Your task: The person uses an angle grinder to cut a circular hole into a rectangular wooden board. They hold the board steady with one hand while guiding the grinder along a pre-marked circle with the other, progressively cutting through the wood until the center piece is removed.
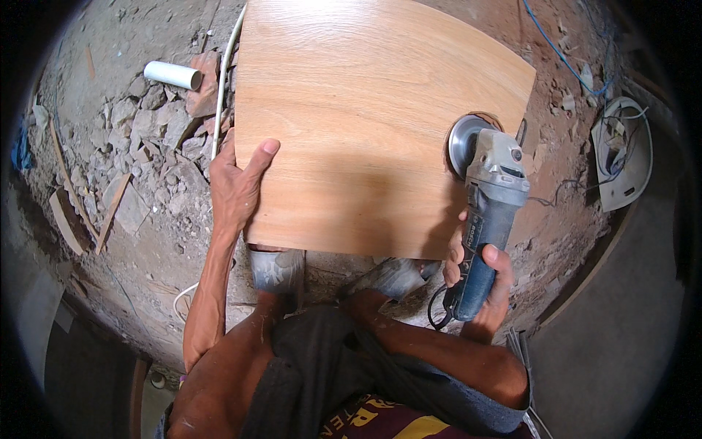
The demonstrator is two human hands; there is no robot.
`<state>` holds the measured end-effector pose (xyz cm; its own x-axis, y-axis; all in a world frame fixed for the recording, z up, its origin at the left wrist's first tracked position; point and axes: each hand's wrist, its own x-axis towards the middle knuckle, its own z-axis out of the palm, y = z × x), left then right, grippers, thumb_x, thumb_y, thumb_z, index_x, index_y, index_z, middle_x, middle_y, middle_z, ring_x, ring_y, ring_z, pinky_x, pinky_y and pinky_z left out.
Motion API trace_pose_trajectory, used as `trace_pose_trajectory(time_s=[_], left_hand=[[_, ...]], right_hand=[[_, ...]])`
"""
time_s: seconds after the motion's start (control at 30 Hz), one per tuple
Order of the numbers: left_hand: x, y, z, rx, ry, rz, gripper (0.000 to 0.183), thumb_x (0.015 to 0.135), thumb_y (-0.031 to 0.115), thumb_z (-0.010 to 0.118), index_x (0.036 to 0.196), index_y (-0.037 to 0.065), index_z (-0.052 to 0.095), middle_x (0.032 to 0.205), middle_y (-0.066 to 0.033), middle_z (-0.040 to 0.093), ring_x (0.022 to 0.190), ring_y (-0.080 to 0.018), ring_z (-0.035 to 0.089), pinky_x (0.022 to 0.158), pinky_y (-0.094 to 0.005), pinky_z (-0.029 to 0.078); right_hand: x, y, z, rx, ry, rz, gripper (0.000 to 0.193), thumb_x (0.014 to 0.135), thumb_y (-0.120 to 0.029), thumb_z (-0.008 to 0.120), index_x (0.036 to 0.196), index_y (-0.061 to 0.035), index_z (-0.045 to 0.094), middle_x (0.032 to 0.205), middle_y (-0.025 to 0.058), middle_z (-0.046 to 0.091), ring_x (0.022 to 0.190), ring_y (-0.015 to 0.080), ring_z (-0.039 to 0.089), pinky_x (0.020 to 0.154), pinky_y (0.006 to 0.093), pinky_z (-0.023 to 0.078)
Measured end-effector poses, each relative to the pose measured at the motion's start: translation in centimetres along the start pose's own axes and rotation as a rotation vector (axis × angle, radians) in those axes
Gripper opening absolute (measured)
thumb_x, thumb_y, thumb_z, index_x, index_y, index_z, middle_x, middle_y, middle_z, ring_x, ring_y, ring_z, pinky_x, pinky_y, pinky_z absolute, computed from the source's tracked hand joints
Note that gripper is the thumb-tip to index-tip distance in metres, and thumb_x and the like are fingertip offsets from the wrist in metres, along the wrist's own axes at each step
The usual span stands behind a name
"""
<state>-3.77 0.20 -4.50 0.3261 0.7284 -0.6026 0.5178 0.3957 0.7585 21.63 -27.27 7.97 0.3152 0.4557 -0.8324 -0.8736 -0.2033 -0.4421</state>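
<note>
A wood-look tile or panel (344,146) lies in front of me, its near edge over my feet. My left hand (238,179) grips its left edge, thumb on top and the other fingers hidden beneath. Wrapped around the blue body of an angle grinder (486,227) is my right hand (493,274). The grinder's metal disc (466,143) sits at a round cut-out near the panel's right edge, where a dark rim shows along the opening. Whether the disc touches the material or spins, I cannot tell.
Broken rubble (161,124) covers the ground at left, with a white pipe piece (172,74) and wood strips (113,212) among it. A pale cable (226,80) runs along the panel's left side. At right are a white plastic shell (636,154) and a blue cord (552,45).
</note>
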Motion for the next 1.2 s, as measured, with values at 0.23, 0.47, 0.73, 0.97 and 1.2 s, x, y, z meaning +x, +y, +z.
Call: trace_pose_trajectory(time_s=[0.23, 0.47, 0.73, 0.97, 1.2], left_hand=[[0.1, 0.1, 0.0, 0.024, -0.003, 0.013, 0.059, 0.102, 0.037, 0.085, 0.138, -0.008, 0.071, 0.115, -0.0171, 0.081, 0.100, -0.0199, 0.076, 0.090, -0.0354, 0.061], [0.0, 0.3, 0.1, 0.040, 0.007, 0.024, 0.058, 0.102, 0.039, 0.085, 0.136, -0.007, 0.072, 0.114, -0.0174, 0.081, 0.099, -0.0203, 0.076, 0.089, -0.0360, 0.061], [0.3, -0.2, -0.2, 0.067, -0.001, 0.004, 0.056, 0.102, 0.038, 0.085, 0.135, -0.006, 0.073, 0.112, -0.0159, 0.082, 0.098, -0.0195, 0.076, 0.089, -0.0357, 0.061], [0.2, -0.3, 0.2, 0.029, 0.017, 0.029, 0.055, 0.103, 0.036, 0.085, 0.137, -0.005, 0.073, 0.114, -0.0153, 0.081, 0.099, -0.0185, 0.075, 0.090, -0.0351, 0.061], [0.3, -0.6, 0.2, 0.026, 0.014, 0.062, 0.053, 0.104, 0.035, 0.084, 0.136, -0.006, 0.074, 0.112, -0.0153, 0.082, 0.098, -0.0179, 0.075, 0.089, -0.0345, 0.061]], right_hand=[[0.1, 0.0, 0.0, 0.006, -0.021, -0.004, 0.078, 0.087, -0.031, 0.083, 0.147, 0.0043, 0.048, 0.086, 0.0178, 0.067, 0.059, 0.0277, 0.068, 0.054, 0.0386, 0.059], [0.1, 0.1, 0.1, -0.045, 0.007, 0.000, 0.082, 0.088, -0.034, 0.082, 0.151, 0.0028, 0.045, 0.087, 0.0167, 0.065, 0.056, 0.0268, 0.066, 0.051, 0.0377, 0.058], [0.2, -0.5, 0.4, -0.070, 0.017, 0.001, 0.077, 0.086, -0.031, 0.082, 0.145, 0.0053, 0.050, 0.085, 0.0169, 0.067, 0.059, 0.0265, 0.069, 0.053, 0.0378, 0.059], [0.2, -0.9, 0.1, -0.115, 0.017, 0.019, 0.079, 0.085, -0.034, 0.083, 0.145, 0.0044, 0.049, 0.084, 0.0163, 0.067, 0.059, 0.0256, 0.068, 0.056, 0.0388, 0.061], [0.3, -1.3, 0.1, -0.170, 0.022, 0.028, 0.079, 0.084, -0.035, 0.083, 0.146, 0.0035, 0.050, 0.085, 0.0158, 0.067, 0.060, 0.0248, 0.067, 0.058, 0.0389, 0.058]])
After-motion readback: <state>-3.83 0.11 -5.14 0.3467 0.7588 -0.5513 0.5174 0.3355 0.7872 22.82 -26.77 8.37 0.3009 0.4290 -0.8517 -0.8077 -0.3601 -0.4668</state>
